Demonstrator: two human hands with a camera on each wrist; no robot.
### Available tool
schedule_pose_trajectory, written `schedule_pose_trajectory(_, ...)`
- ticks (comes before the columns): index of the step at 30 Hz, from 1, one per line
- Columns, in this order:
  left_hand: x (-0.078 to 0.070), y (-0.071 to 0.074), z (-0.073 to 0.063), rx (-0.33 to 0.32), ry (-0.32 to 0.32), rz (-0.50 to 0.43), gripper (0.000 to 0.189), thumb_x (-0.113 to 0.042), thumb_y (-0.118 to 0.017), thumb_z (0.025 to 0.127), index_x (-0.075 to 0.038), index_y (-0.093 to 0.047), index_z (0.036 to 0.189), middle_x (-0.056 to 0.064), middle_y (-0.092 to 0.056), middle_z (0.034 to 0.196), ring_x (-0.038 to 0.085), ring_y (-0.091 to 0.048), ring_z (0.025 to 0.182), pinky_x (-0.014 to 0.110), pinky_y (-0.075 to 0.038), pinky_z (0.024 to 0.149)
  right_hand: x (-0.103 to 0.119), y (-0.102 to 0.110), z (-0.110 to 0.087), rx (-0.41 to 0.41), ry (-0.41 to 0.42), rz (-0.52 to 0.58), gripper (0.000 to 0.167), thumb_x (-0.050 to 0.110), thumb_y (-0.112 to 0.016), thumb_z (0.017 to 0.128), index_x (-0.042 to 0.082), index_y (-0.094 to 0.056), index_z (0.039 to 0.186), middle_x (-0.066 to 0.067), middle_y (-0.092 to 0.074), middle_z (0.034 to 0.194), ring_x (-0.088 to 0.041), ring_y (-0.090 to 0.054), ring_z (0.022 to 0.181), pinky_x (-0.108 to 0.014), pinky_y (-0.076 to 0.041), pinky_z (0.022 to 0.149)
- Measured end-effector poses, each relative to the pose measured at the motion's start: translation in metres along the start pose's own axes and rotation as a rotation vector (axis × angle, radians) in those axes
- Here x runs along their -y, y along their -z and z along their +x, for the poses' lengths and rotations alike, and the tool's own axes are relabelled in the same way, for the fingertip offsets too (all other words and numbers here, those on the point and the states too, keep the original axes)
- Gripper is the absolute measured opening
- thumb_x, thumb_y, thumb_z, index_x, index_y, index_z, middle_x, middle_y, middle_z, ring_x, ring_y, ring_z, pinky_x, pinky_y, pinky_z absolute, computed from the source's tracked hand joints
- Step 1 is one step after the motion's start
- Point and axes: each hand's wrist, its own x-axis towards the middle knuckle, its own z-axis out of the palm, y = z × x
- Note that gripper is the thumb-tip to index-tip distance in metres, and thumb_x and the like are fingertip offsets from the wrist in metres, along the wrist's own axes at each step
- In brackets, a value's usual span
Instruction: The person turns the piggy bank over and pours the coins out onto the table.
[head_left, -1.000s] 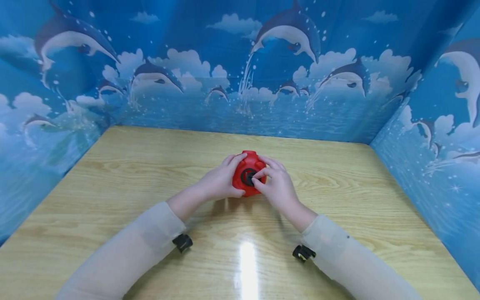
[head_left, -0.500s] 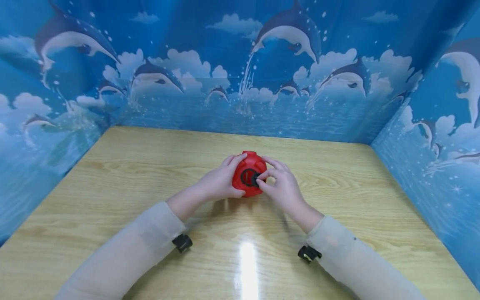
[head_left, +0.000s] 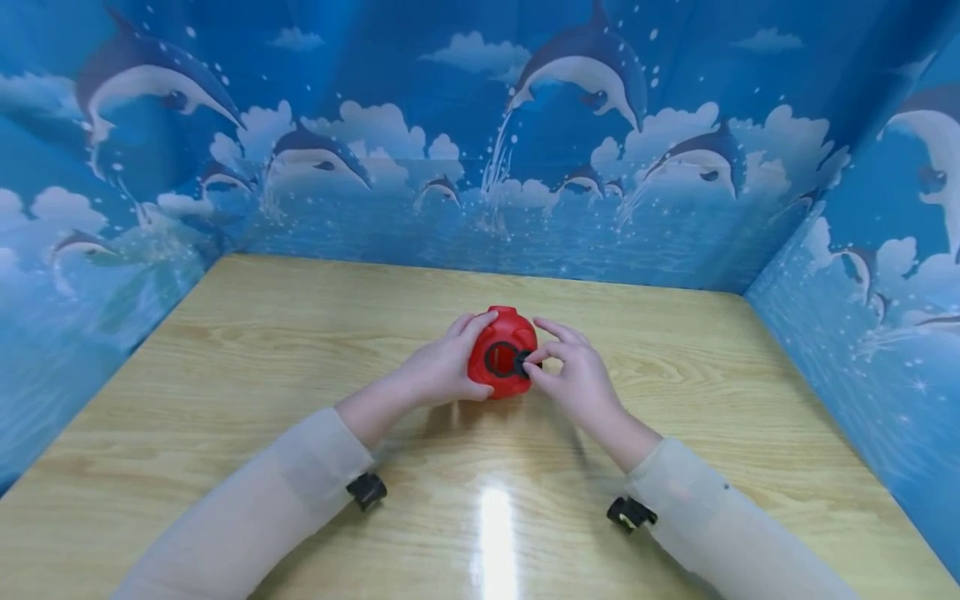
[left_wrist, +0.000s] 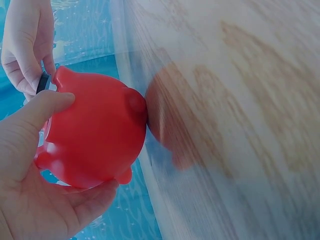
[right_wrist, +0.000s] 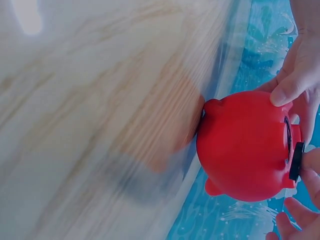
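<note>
A round red piggy bank [head_left: 519, 333] with stubby bumps sits on the table, its hole facing up inside a dark ring. My left hand [head_left: 448, 363] grips it from the left, thumb at the near side and fingers over the far side. Between thumb and forefinger, my right hand [head_left: 576, 377] pinches a small black stopper [head_left: 521, 364] at the right edge of the hole. In the right wrist view the stopper [right_wrist: 297, 161] stands tilted beside the opening. The left wrist view shows the smooth red body [left_wrist: 100, 130] with the left thumb laid on it.
The light wood table [head_left: 300, 325] is glossy, with a bright reflection at its near middle. A blue dolphin-print curtain [head_left: 420, 208] closes off the back and both sides. Small black cameras [head_left: 367, 491] are strapped at the sleeves.
The right hand has drawn the black stopper rightward from the middle of the ring to its edge, uncovering the hole. The left hand keeps its grip on the piggy bank.
</note>
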Motion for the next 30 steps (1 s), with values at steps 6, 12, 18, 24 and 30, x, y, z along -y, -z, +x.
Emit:
schedule_pose_trajectory(6, -0.001, 0.0, -0.001, -0.01, 0.001, 0.009, 0.103, -0.029, -0.082, 0.07, -0.024, -0.017, 0.149, 0.009, -0.028, 0.145, 0.023, -0.044, 0.118, 0.039, -0.052, 0.08, -0.004, 0.004, -0.002, -0.003, 0.009, -0.003, 0.003, 0.009, -0.071, 0.081, 0.008, -0.072, 0.084, -0.006, -0.048, 0.137, -0.03, -0.038, 0.127, -0.049, -0.041, 0.096)
schedule_pose_trajectory(12, -0.002, 0.001, -0.001, -0.011, -0.005, 0.006, 0.104, -0.029, -0.083, 0.069, -0.023, -0.017, 0.149, 0.008, -0.029, 0.145, 0.022, -0.044, 0.117, 0.038, -0.052, 0.08, -0.01, 0.01, -0.004, -0.001, 0.006, -0.008, 0.003, 0.01, -0.071, 0.082, 0.008, -0.072, 0.084, -0.005, -0.047, 0.138, -0.03, -0.038, 0.128, -0.049, -0.04, 0.096)
schedule_pose_trajectory(18, -0.001, 0.0, -0.001, -0.007, -0.008, -0.009, 0.104, -0.028, -0.083, 0.069, -0.023, -0.017, 0.149, 0.008, -0.029, 0.145, 0.021, -0.044, 0.116, 0.036, -0.052, 0.078, -0.016, 0.015, -0.006, 0.001, -0.006, -0.025, 0.004, 0.01, -0.07, 0.082, 0.007, -0.072, 0.084, -0.006, -0.048, 0.137, -0.031, -0.039, 0.127, -0.04, -0.05, 0.073)
schedule_pose_trajectory(24, -0.002, 0.0, 0.0, -0.028, -0.022, -0.016, 0.103, -0.026, -0.084, 0.068, -0.023, -0.018, 0.148, 0.006, -0.031, 0.141, 0.02, -0.044, 0.114, 0.035, -0.053, 0.077, -0.021, 0.021, -0.004, -0.005, -0.015, -0.046, 0.004, 0.008, -0.069, 0.083, 0.007, -0.072, 0.085, -0.008, -0.049, 0.136, -0.033, -0.044, 0.121, -0.027, -0.04, 0.051)
schedule_pose_trajectory(30, -0.002, 0.0, -0.002, -0.016, -0.009, -0.014, 0.103, -0.027, -0.083, 0.068, -0.023, -0.018, 0.148, 0.006, -0.03, 0.143, 0.02, -0.043, 0.115, 0.035, -0.053, 0.077, -0.028, 0.026, -0.004, -0.005, -0.027, -0.059, 0.005, 0.01, -0.069, 0.083, 0.005, -0.071, 0.085, -0.009, -0.049, 0.136, -0.033, -0.057, 0.101, -0.027, -0.036, 0.045)
